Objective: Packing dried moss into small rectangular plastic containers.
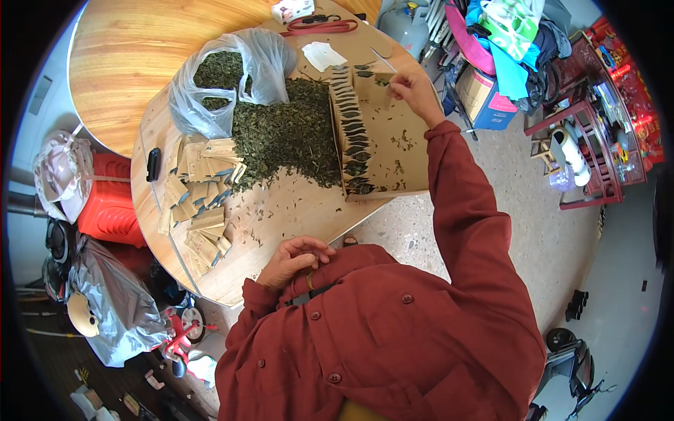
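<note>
My right hand [408, 91] reaches over the cardboard box [388, 161], fingers curled beside a packet at its upper end; whether they hold anything is unclear. Along the box's left side stands a row of several open paper packets [348, 119] with dark leaves showing in their mouths. Left of the box lies a wide pile of dried dark-green leaves [281, 133]. Loose flat kraft packets [202, 203] are scattered nearer the table's left side. My left hand [295, 259] rests near my lap at the table edge, fingers loosely bent and apart, empty.
The table [253, 231] also bears a plastic bag of leaves [189, 98], black cutter [153, 164], white paper [323, 56] and red strap [316, 27]. Beside it are red stools [112, 210], bagged items [119, 309], piled boxes [486, 98] and a red shelf [590, 151].
</note>
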Demonstrator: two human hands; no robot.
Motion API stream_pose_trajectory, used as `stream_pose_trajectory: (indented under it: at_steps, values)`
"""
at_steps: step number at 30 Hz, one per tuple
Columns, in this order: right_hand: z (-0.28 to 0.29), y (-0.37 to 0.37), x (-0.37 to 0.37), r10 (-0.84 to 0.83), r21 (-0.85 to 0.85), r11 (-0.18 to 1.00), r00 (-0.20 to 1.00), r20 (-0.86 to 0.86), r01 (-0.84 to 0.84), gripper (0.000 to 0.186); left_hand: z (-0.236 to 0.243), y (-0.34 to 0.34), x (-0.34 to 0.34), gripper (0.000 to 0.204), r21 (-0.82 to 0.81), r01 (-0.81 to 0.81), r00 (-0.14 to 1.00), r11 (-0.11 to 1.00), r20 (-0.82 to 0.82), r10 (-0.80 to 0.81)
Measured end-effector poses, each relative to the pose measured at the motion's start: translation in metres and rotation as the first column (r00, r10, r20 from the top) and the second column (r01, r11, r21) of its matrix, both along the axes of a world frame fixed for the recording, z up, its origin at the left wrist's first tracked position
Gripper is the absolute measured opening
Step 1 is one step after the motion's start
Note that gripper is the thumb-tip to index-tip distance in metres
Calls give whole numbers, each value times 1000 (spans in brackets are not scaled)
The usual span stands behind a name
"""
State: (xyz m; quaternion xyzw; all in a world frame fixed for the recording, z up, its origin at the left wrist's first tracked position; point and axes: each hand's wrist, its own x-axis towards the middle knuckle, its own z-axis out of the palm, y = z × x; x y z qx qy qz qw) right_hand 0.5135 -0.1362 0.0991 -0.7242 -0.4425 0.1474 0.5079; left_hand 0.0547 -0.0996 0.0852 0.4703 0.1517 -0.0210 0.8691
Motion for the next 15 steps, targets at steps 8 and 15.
stream_pose_trajectory:
  at_steps: [8, 15]
  values:
    - [-35, 31, 10, 1, 11, 1000, 1000, 3, -1, 8, -1, -4, -3, 27, 17, -124, 990, 992, -58, 125]
    - [-44, 46, 14, 4, 9, 1000, 1000, -2, -4, 11, 0, -7, -2, 26, 8, -168, 983, 986, -80, 168]
